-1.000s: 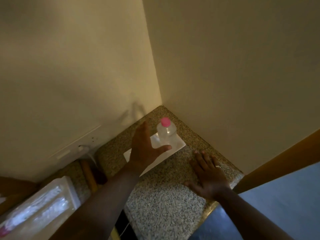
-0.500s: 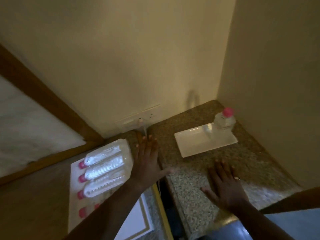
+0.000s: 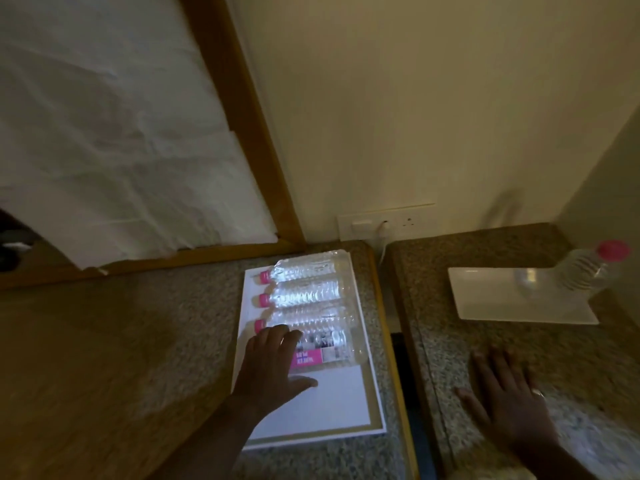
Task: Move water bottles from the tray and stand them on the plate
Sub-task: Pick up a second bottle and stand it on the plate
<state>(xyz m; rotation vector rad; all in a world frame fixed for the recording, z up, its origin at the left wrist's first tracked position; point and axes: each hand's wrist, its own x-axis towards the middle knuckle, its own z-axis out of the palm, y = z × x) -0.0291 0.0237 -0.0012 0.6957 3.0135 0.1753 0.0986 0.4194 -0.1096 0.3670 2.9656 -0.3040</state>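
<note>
Several clear water bottles with pink caps lie side by side on a white tray (image 3: 332, 407) with a gold border, left of centre. My left hand (image 3: 272, 365) is spread over the nearest lying bottle (image 3: 329, 346), which has a pink label; its fingers rest on the neck end and are not closed around it. One bottle (image 3: 585, 270) stands upright on the far right end of the white rectangular plate (image 3: 502, 299) at the right. My right hand (image 3: 509, 400) lies flat, fingers spread, on the granite counter in front of the plate.
The tray and the plate sit on two speckled granite counters split by a dark gap (image 3: 398, 341). A wall socket with a white cable (image 3: 384, 226) is behind the gap. A wooden frame with white sheeting (image 3: 114, 133) rises at the left. Walls close the right corner.
My view swung left from the plate to the tray. My left hand left the bottle standing on the plate and came down onto the nearest lying bottle. My right hand stayed flat on the counter.
</note>
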